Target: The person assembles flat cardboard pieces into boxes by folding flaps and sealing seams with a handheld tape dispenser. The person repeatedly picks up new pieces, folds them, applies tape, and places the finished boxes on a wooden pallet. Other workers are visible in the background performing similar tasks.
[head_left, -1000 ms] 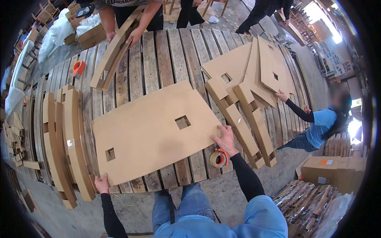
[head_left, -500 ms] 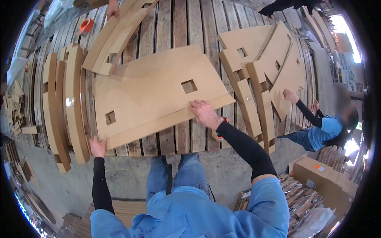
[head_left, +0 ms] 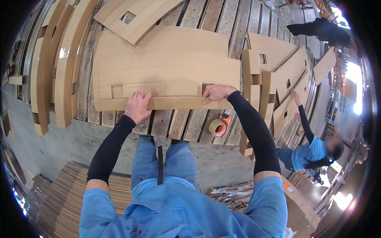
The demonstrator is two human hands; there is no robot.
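A large brown cardboard sheet [head_left: 166,51] lies in front of me on a slatted wooden table, with a narrow folded strip [head_left: 176,103] along its near edge. My left hand [head_left: 138,105] grips the strip left of its middle, thumb toward the right. At the right end my right hand [head_left: 219,93] curls its fingers round the strip, partly covering a square cutout. Another cutout [head_left: 117,91] shows near the left end. Close to the table's front edge, below my right forearm, rests an orange tape dispenser [head_left: 220,126] with a roll of tape.
Long folded cardboard pieces [head_left: 65,67] stand at the left. Another cut sheet [head_left: 137,16] overlaps the far edge. More cut cardboard panels [head_left: 285,75] lie at the right, where a co-worker's hand [head_left: 295,98] touches one. A cardboard stack [head_left: 65,198] sits below the table at left.
My left hand has left the sheet's left corner and moved inward along the strip. My right hand has shifted to the right cutout. The tape dispenser, mostly hidden before, now shows fully.
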